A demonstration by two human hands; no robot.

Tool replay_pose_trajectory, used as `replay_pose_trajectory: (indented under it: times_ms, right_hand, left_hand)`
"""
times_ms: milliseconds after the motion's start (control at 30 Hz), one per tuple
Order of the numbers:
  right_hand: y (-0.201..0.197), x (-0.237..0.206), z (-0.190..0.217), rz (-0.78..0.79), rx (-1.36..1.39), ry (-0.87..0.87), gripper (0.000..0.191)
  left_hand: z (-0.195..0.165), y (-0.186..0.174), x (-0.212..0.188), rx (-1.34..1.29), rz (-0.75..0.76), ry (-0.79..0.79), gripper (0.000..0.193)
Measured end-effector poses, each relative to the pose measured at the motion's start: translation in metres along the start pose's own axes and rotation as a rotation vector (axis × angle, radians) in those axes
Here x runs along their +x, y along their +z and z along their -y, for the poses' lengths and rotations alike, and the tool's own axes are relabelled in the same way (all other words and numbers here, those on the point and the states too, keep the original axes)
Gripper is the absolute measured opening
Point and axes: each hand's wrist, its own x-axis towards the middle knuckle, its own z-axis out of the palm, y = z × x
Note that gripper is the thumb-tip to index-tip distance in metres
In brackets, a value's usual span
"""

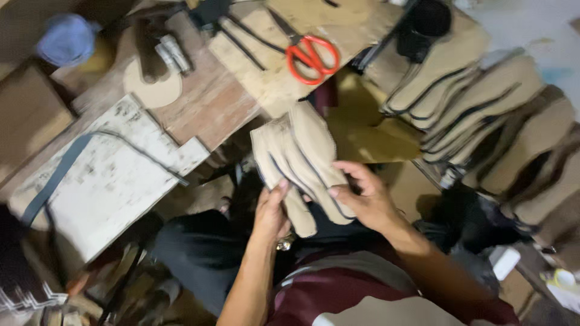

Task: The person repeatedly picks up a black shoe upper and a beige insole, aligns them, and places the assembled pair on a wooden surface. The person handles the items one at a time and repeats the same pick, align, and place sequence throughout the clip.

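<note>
Both hands hold a small stack of tan shoe-upper pieces (300, 158) with dark edging, fanned out over my lap. My left hand (271, 210) grips the stack's lower left side, thumb on top. My right hand (364, 196) clasps the right side, fingers curled over the outermost piece. Red-handled scissors (312, 55) lie on a tan board above the stack, apart from both hands.
A row of overlapping tan uppers (483, 108) is stacked at the right. A white worn board (112, 175) with a dark strap (54, 181) lies at left on the wooden bench (211, 102). A blue cap (65, 39) sits far left. A round tan cutout (154, 90) rests nearby.
</note>
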Motion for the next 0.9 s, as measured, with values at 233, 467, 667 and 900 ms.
replay_pose_trajectory:
  times_ms: [233,467,667,900]
  right_hand:
    - [-0.009,-0.032,0.011,-0.068,-0.102,0.075,0.048]
    - [-0.071,-0.077,0.018,-0.716,-0.037,-0.026,0.043]
    - [-0.153,-0.119,0.004,-1.172,0.119,-0.143,0.037]
    - [-0.231,-0.180,-0.049,-1.416,-0.027,-0.343,0.036]
  left_hand:
    - [0.004,0.014,-0.014,0.154,-0.091,-0.054,0.048]
    - [0.005,0.025,-0.028,0.195,0.055,-0.063,0.059]
    - [0.011,0.025,-0.030,0.204,0.065,-0.089,0.061]
    - [0.015,0.022,-0.035,0.218,0.059,-0.095,0.067]
